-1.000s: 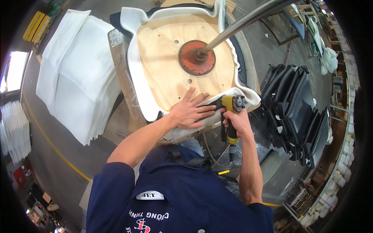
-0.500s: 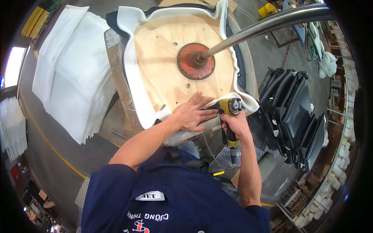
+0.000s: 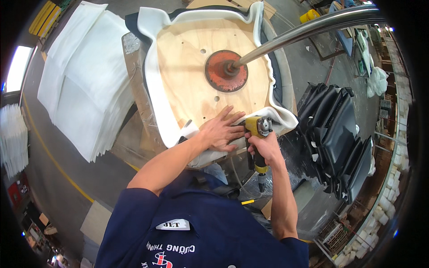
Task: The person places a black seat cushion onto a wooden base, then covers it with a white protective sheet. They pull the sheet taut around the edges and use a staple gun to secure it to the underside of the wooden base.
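A pale plywood seat panel (image 3: 176, 78) lies in front of me, with white foam padding (image 3: 153, 96) and dark cover material (image 3: 132, 26) folded up around its rim. My left hand (image 3: 220, 130) rests flat on the near edge, fingers spread, pressing the folded layers against the wood. In my right hand (image 3: 269, 151) is a yellow and black pneumatic staple gun (image 3: 253, 127), gripped by its handle. Its nose is at the near edge, right beside my left fingertips; the exact contact point is hidden. An air hose fitting hangs from the handle's lower end.
A red round plate (image 3: 215, 75) presses on the panel's middle, joined to a bent metal tube (image 3: 308, 33) crossing to the upper right. White foam sheets (image 3: 85, 76) are stacked at left. Black covers (image 3: 333, 129) are piled at right. A yellow marker-like stick (image 3: 247, 202) lies near my body.
My right hand has shifted the staple gun a little left and nearer me, close against my left fingers. The left hand stays pressed in the same spot on the panel.
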`<state>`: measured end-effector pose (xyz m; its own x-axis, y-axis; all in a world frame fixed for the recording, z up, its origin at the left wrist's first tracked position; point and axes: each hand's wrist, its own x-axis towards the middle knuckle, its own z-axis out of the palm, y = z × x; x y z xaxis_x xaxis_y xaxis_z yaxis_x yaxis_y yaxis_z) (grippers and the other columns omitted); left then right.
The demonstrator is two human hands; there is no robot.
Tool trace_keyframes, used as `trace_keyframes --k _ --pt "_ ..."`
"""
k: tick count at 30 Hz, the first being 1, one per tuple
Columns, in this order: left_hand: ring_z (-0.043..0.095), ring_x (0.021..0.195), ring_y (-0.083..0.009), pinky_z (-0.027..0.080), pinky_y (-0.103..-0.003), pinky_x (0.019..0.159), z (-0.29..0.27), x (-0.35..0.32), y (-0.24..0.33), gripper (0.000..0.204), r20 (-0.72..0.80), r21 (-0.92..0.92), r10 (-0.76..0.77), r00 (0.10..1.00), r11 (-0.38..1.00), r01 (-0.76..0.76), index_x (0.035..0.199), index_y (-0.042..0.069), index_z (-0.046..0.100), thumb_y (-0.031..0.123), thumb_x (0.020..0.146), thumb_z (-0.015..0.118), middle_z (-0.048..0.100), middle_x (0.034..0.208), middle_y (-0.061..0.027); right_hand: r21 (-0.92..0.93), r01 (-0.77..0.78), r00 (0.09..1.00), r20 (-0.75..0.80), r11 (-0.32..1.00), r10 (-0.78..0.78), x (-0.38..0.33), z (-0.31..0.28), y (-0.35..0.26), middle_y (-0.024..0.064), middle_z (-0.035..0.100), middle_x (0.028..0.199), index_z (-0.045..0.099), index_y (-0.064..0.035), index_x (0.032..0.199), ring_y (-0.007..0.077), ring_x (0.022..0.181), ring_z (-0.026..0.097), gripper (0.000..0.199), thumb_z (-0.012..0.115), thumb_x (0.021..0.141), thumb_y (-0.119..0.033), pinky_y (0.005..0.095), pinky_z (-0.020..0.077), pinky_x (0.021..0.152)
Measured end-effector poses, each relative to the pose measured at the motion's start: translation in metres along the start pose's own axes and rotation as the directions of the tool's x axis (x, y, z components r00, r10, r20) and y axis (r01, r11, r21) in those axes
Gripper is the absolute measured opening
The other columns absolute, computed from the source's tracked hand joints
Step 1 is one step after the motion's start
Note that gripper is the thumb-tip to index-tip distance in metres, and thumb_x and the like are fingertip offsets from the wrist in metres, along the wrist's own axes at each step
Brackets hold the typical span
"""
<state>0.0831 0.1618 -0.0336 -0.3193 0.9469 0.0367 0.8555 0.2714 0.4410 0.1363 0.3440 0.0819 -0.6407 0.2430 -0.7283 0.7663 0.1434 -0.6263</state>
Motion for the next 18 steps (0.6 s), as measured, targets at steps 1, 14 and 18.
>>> trace_keyframes --k 1,14,18 --pt "0.018 0.156 -0.0267 0.005 -0.063 0.125 -0.004 -0.001 0.0 0.068 0.037 0.011 0.011 0.999 1.0 -0.012 0.147 0.023 0.054 0.062 0.093 0.042 0.051 0.151 0.0035 -0.013 -0.01 1.0 0.004 1.0 0.01 0.001 0.001 0.0 0.0087 0.065 0.076 0.062 0.004 0.099 0.0158 0.054 0.063 0.017 0.064 0.083 -0.001 0.0298 0.0506 0.048" --pt "0.017 0.156 -0.029 0.002 -0.063 0.124 0.007 -0.003 0.006 0.062 -0.073 0.013 -0.009 0.997 1.0 0.01 0.138 0.021 0.062 0.062 0.095 0.042 0.057 0.144 0.0015 -0.063 -0.011 0.999 0.047 0.998 0.014 0.001 0.009 0.003 0.0075 0.064 0.074 0.064 0.0037 0.097 0.0156 0.054 0.06 0.017 0.067 0.081 -0.001 0.0315 0.0492 0.048" --pt "0.016 0.156 -0.029 0.002 -0.066 0.123 -0.001 0.001 0.014 0.061 0.008 0.013 -0.044 0.999 0.999 0.044 0.135 0.019 0.064 0.06 0.094 0.045 0.056 0.145 0.0006 -0.057 -0.063 0.997 0.046 0.996 0.065 0.007 -0.001 0.003 0.0061 0.062 0.072 0.065 0.0024 0.097 0.0153 0.054 0.059 0.017 0.069 0.081 -0.001 0.0312 0.0488 0.048"
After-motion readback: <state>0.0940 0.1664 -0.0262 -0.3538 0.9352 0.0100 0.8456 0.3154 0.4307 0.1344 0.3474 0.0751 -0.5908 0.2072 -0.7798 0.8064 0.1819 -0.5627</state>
